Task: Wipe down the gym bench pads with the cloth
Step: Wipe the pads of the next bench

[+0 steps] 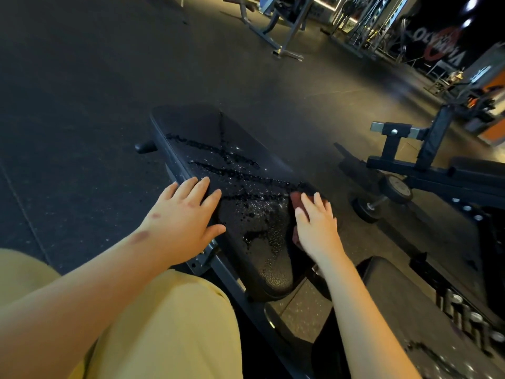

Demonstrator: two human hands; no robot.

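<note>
Two hands are on the black pad [218,138] right now. The left hand [185,214] lies flat on the pad's left edge, fingers spread and released, gripping nothing. Over on the right edge, the right hand [317,228] presses down on the reddish cloth [296,199], fingers fairly straight on top of it, thumb out of sight. Cloth peeks out ahead of the fingertips and beside the palm. Between the hands the pad is wet: droplets [246,173] run across it in streaky lines, with a darker puddle nearer the person. A second pad [388,283] sits lower right, just beside the first. A small dumbbell [382,198] rests on the dark floor [82,105] past the right hand. Yellow clothing [164,324] fills the bottom.
</note>
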